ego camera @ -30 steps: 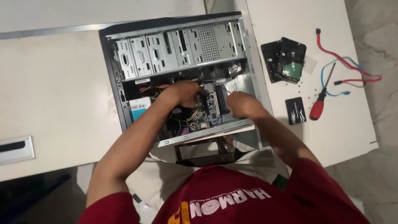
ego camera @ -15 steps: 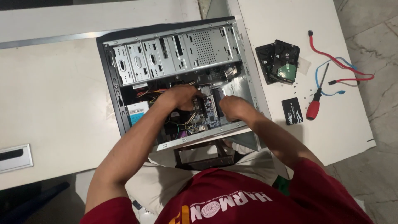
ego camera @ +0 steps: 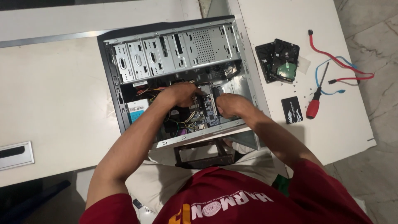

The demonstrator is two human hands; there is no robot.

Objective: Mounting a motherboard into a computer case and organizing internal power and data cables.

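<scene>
An open desktop computer case [ego camera: 124, 108] lies on its side on a white table, with its drive bays at the far end. Both my hands are inside it over the motherboard [ego camera: 205, 110]. My left hand [ego camera: 180, 94] rests with curled fingers on the board's left part, among coloured cables. My right hand [ego camera: 232, 105] is closed at the board's right edge. Whether either hand grips a part is hidden by the fingers.
Two bare hard drives [ego camera: 278, 60] lie to the right of the case, with a small black drive [ego camera: 292, 110] below them. A red-handled screwdriver [ego camera: 316, 99] and red and blue cables [ego camera: 340, 66] lie further right. A grey slot plate [ego camera: 15, 154] sits at the left.
My right hand has moved left, closer to my left hand over the motherboard. The view has shifted slightly.
</scene>
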